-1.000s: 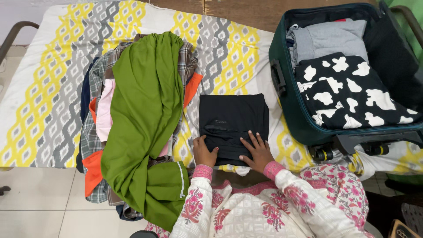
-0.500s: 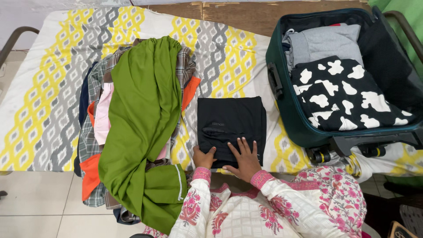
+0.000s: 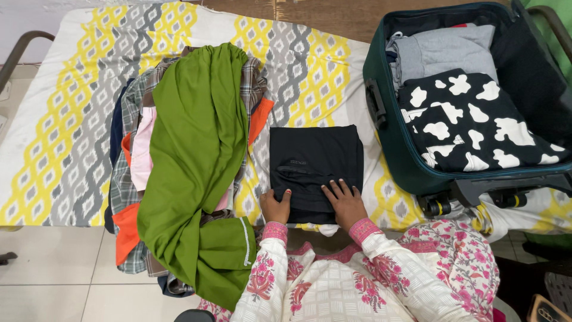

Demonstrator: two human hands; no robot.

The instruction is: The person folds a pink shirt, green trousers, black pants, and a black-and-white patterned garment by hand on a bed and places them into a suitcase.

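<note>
A bed [image 3: 71, 119] fills most of the view, covered by a sheet [image 3: 310, 77] patterned in yellow, grey and white. A dark metal rail [image 3: 18, 50] curves at its left end. Pale floor tiles [image 3: 59, 268] lie below, under even light. Brown wooden boards [image 3: 333, 15] run behind the bed.

A bed [image 3: 77, 119] with a yellow, grey and white patterned sheet carries everything. A clothes pile [image 3: 190, 167] lies left, a folded black garment [image 3: 316, 161] at the near middle, an open green suitcase [image 3: 393, 143] right.
</note>
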